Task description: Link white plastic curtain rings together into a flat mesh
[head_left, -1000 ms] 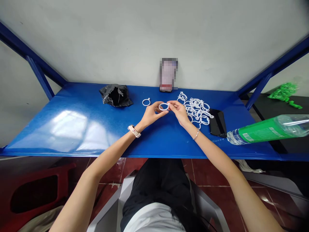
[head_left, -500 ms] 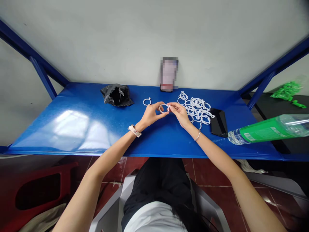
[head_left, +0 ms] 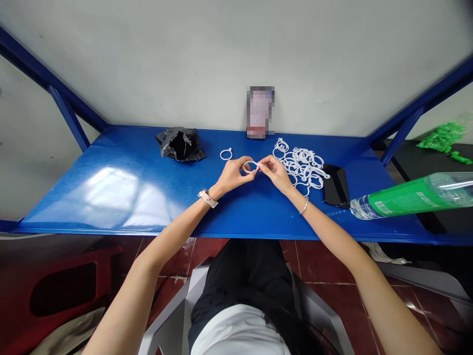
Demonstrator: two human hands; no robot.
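Observation:
A white plastic curtain ring (head_left: 250, 162) is held between my two hands above the blue table. My left hand (head_left: 233, 175) grips its left side between thumb and fingers. With fingertips pinched, my right hand (head_left: 275, 172) has hold of the ring's right end, where the fingers hide the small eyelet part. One more white ring (head_left: 226, 155) with an eyelet lies by itself just beyond my left hand. To the right of my right hand lies a loose pile of similar rings (head_left: 303, 165), several overlapping one another.
The blue table (head_left: 177, 207) meets a pale wall. A crumpled black plastic bag (head_left: 181, 144) sits at back left, its mouth facing me. A blurred phone-like object (head_left: 260, 112) leans on the wall. Right of the pile are a black phone (head_left: 335, 186) and a green-labelled bottle (head_left: 410, 196) lying sideways.
The ring in my hands has tilted and looks flatter than before. Both hands keep their hold on it. The whole view has shifted slightly.

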